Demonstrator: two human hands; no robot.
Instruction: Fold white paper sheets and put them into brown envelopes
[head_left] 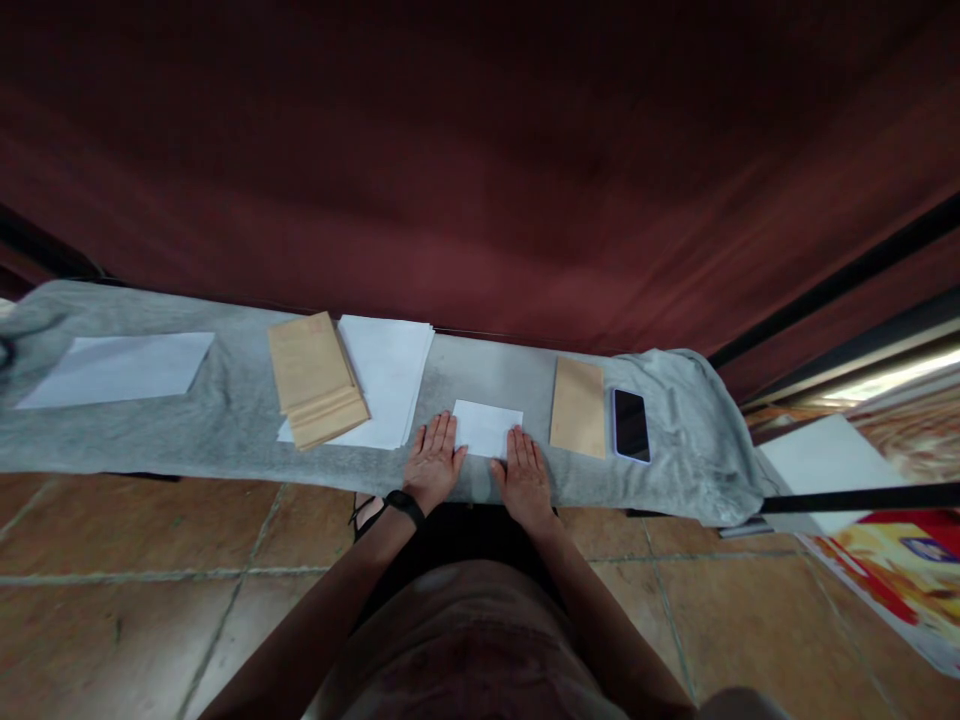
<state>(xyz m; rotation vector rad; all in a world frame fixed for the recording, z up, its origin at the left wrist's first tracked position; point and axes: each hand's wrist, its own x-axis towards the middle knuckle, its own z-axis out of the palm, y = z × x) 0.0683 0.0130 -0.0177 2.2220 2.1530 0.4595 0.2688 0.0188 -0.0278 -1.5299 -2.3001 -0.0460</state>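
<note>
Leftmost on the long grey cloth-covered table [150, 440] lies a single flat white sheet of paper [120, 368], far out at nine o'clock from the small folded white paper rectangle [487, 428] in the middle. Nearer, at ten o'clock from that rectangle, a stack of tan paper envelopes [315, 378] rests partly over a pile of plain white sheets [390, 375].

The left hand [435, 460], with a black wristband [405, 505], lies flat with its fingers straight at the rectangle's eight o'clock edge; it presses down and grasps nothing. The right hand [525, 478] lies equally flat at the four o'clock corner, fingertips touching the paper, nothing clasped.

At three o'clock, just beside the rectangle, lies a lone tan envelope [577, 407], and beside that a dark-screened smartphone [631, 425].
</note>
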